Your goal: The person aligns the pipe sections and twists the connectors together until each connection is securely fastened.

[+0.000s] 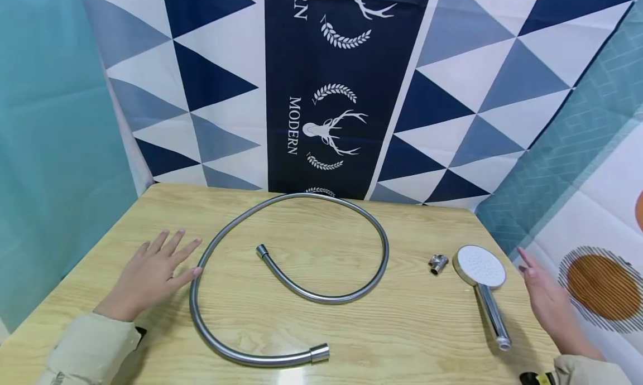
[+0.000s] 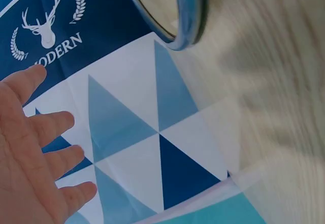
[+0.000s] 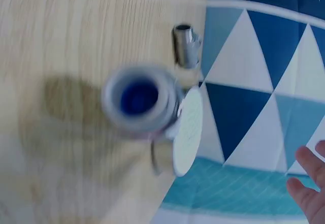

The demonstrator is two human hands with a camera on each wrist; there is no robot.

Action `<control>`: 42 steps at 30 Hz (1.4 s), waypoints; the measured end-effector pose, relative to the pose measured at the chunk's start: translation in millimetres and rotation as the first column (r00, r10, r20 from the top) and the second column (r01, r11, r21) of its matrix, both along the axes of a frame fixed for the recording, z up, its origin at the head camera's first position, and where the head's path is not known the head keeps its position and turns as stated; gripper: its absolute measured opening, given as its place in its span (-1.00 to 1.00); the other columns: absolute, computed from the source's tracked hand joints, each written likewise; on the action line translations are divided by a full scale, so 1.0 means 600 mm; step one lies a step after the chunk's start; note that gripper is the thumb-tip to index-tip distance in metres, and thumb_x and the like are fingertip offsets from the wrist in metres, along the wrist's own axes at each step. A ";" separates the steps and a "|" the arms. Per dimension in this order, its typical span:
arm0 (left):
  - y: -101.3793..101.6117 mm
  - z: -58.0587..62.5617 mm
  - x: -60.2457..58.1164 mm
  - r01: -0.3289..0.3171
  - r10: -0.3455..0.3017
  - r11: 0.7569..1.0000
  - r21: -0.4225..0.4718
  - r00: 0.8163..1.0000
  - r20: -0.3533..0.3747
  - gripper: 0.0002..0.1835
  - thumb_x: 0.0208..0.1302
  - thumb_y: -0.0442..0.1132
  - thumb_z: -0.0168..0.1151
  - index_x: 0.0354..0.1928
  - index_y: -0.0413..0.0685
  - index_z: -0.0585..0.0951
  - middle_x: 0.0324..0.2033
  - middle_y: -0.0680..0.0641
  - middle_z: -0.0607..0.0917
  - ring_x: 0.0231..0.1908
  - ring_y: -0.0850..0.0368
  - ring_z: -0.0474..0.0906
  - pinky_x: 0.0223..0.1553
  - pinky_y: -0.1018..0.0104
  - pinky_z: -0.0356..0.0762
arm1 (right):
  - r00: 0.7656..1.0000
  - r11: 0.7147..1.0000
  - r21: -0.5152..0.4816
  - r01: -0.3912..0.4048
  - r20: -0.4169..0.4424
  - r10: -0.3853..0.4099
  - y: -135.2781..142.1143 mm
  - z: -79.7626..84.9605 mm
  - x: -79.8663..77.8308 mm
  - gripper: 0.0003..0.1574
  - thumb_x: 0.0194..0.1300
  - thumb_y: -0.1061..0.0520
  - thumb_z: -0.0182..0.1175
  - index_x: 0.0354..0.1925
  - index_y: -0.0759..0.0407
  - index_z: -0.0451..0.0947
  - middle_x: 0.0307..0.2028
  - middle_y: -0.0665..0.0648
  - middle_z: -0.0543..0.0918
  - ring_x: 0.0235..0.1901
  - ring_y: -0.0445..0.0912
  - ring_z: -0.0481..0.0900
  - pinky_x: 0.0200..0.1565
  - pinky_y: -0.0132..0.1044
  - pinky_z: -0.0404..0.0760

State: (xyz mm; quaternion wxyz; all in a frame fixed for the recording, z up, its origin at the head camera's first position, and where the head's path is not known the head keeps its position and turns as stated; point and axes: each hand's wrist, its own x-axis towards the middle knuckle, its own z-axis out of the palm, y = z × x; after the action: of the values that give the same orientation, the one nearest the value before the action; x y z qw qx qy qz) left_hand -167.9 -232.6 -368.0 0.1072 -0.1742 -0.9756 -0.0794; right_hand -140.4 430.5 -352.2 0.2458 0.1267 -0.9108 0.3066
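A silver shower hose [image 1: 197, 312] lies in a loose loop on the wooden table, one end fitting inside the loop and the other near the front. My left hand [image 1: 153, 273] is spread over the table beside the hose's left curve; whether the thumb touches it I cannot tell. To the right lies a shower head [image 1: 481, 266], white face up, its chrome handle towards me. Just left of it sits a small metal tee connector [image 1: 438, 264]. Fingers extended, my right hand [image 1: 550, 301] is held beyond the shower head's right side, holding nothing. The right wrist view shows the handle's open end [image 3: 137, 98] close up.
The table [image 1: 392, 329] has a light wood grain. Behind it hangs a cloth with blue and white triangles [image 1: 221, 56] and a dark deer-print band. Teal cloth [image 1: 55, 128] hangs at the left, and a patterned cloth [image 1: 598, 217] lines the right.
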 end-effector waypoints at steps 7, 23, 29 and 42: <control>0.016 -0.001 -0.005 0.037 -0.037 0.999 0.007 0.999 0.010 -0.33 0.33 0.21 0.05 0.30 -0.10 0.43 0.29 -0.40 0.31 0.28 -0.46 0.13 0.13 -0.41 0.13 | 0.991 0.988 0.100 0.117 0.048 -0.122 0.038 -0.009 0.008 -0.39 0.45 0.33 -0.07 0.42 0.25 0.14 0.32 -0.13 0.28 -0.10 -0.79 0.09 -0.14 -0.83 0.10; 0.086 0.000 -0.032 -0.005 0.005 1.000 -0.003 0.999 -0.043 -0.48 0.29 0.02 0.18 0.16 -0.17 0.54 0.09 -0.36 0.53 0.10 -0.44 0.38 -0.03 -0.30 0.39 | 0.993 0.848 0.517 -0.118 0.066 0.098 0.068 -0.057 0.004 0.51 -0.48 0.40 0.53 0.46 -0.11 0.10 -0.05 0.62 0.43 -0.24 0.45 0.51 -0.43 0.14 0.49; 0.131 0.005 -0.046 -0.027 0.000 0.987 0.157 0.986 0.166 -0.49 0.33 -0.01 0.14 0.17 -0.23 0.52 0.00 -0.29 0.62 -0.06 -0.29 0.56 -0.21 -0.13 0.53 | 0.988 0.811 0.566 -0.148 0.041 0.152 0.061 -0.065 -0.002 0.52 -0.56 0.36 0.57 0.41 -0.28 0.18 -0.08 0.61 0.47 -0.28 0.39 0.55 -0.43 0.15 0.51; 0.185 -0.020 -0.101 -0.230 0.097 0.950 0.210 0.860 0.501 -0.59 0.34 0.06 0.03 -0.29 -0.20 0.56 -0.54 -0.07 0.54 -0.61 0.10 0.38 -0.59 0.25 0.33 | 0.980 0.745 0.641 -0.185 0.176 0.092 0.014 -0.058 -0.020 -0.22 -0.25 0.20 0.55 0.05 0.10 0.56 -0.01 0.48 0.52 -0.09 0.46 0.48 -0.26 0.29 0.48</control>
State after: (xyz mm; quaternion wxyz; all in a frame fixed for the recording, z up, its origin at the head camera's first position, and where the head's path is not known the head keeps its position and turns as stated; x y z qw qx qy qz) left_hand -228.3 -121.7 -379.8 -0.1119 -0.0488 -0.9632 -0.2393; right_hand -152.7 438.9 -386.7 0.1014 0.2512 -0.9626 -0.0059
